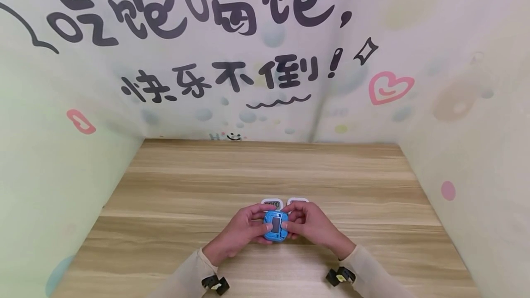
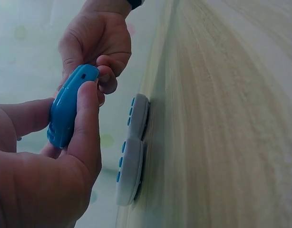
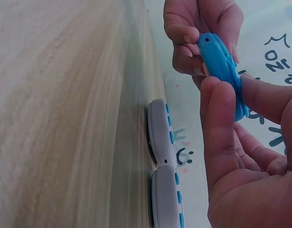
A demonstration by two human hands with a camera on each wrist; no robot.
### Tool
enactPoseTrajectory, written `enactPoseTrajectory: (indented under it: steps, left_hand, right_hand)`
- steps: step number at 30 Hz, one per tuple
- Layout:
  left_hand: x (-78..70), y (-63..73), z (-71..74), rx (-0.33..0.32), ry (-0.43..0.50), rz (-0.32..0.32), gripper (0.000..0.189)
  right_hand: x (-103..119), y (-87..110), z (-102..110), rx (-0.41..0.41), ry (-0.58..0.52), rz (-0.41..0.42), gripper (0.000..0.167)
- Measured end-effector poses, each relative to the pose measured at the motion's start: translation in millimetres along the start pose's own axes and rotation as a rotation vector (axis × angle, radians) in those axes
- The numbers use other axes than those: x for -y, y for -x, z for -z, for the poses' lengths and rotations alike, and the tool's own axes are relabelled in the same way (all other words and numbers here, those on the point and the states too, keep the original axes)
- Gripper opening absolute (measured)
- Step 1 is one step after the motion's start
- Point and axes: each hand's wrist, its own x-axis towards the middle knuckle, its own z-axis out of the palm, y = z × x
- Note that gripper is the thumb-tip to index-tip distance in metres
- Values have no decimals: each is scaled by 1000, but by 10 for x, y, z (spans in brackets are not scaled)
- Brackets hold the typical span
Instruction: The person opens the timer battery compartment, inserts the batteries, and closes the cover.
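Note:
A small blue electronic device (image 1: 276, 225) with rounded corners and a dark grey screen is held between both hands, above the table. My left hand (image 1: 242, 231) grips its left side, thumb on the front face beside the screen. On the right side my right hand (image 1: 314, 229) pinches it, with the thumb on the front and fingers at the top edge and behind. The left wrist view shows the device (image 2: 70, 107) edge-on and tilted, with a small dark slot near one end. Fingers hide part of its back.
Two white digital devices with blue side buttons, one at left (image 1: 271, 202) and one at right (image 1: 298, 199), lie on the wooden table (image 1: 186, 183) just beyond the hands. The left one shows digits. Printed fabric walls (image 1: 463, 105) enclose the table at back and sides.

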Motion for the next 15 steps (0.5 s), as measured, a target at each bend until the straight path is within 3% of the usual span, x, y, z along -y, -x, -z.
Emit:
enactPoseTrajectory:
  steps: [15]
  left_hand:
    - [39,-7,-89,-67,72,-36,59]
  right_hand:
    - [-11,15,-47,22,-121,-57,41]
